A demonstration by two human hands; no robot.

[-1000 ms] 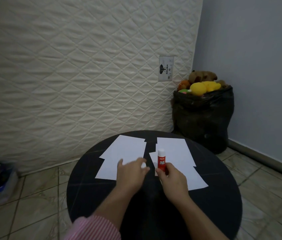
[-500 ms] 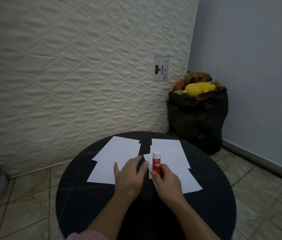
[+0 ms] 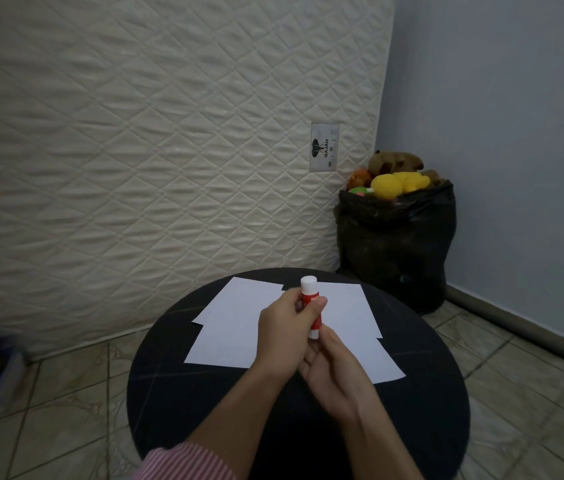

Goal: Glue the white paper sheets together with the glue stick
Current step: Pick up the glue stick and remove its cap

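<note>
Head view, forward and down, near the round table [image 3: 176, 382].

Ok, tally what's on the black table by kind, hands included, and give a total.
Paper sheets: 4, two on the left, two on the right
Glue stick: 1, capped
Hands: 2, left hand and right hand, both holding the glue stick
Total: 7
</note>
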